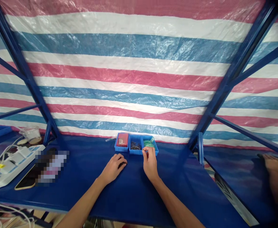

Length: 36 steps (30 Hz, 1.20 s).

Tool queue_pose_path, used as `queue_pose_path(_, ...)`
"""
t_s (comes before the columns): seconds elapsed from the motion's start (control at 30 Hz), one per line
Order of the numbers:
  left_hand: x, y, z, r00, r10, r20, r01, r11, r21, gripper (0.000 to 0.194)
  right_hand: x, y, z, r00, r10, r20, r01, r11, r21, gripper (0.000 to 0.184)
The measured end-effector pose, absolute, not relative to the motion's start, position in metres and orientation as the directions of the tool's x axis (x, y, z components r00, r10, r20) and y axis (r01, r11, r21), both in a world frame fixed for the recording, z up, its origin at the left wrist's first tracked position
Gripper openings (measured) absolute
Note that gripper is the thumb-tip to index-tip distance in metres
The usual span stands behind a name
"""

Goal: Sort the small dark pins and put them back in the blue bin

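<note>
My left hand (pixel 114 167) rests on the blue table (pixel 134 196) with fingers curled over a small dark thing I cannot name. My right hand (pixel 150 161) is raised beside it, fingertips pinched at the front edge of the right blue bin (pixel 150 144), which holds green parts. What the pinch holds is too small to make out. The middle bin (pixel 135 146) holds several small dark pins. The left bin (pixel 122 141) holds a red pack.
A white power strip (pixel 13 163) with cables lies at the left, next to a phone (pixel 27 180). A clear plastic cup (pixel 32 133) stands behind them. Blue frame posts (pixel 201 148) rise at both sides. Another person's arm (pixel 275 177) shows at the far right.
</note>
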State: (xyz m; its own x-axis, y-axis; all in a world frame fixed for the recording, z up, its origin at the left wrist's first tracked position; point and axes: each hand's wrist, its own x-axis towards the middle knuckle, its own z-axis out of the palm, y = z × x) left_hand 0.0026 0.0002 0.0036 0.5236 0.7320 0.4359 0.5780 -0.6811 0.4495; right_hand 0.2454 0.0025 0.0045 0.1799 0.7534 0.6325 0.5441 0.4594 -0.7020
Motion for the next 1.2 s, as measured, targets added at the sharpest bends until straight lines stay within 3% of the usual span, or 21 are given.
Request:
queue_pose_path(0.23,0.0026,0.0025,0.001,0.523,0.734,0.432,0.585,-0.679,0.445,0.024,0.2436,0.0023,0.0007,0.154,0.854,0.497,0.43,0.395,-0.812,0.026)
queue_pose_path(0.43,0.0023,0.0005,0.0039,0.521,0.743,0.42,0.585,-0.669,0.458,0.022,0.2447,0.0056,-0.0027,0.18,0.784,0.594,0.482,0.455,-0.748,0.022)
queue_pose_path(0.67,0.0022,0.0006,0.0038,0.525,0.74,0.421,0.578,-0.673,0.462,0.024,0.2438,0.0023,0.0019,0.167,0.782,0.6,0.501,0.457,-0.735,0.02)
queue_pose_path(1.2,0.0019,0.0015,0.0011,0.515,0.741,0.43,0.585,-0.671,0.456,0.024,0.2381,-0.0025,0.0025,0.166,0.845,0.508,0.457,0.39,-0.799,0.023)
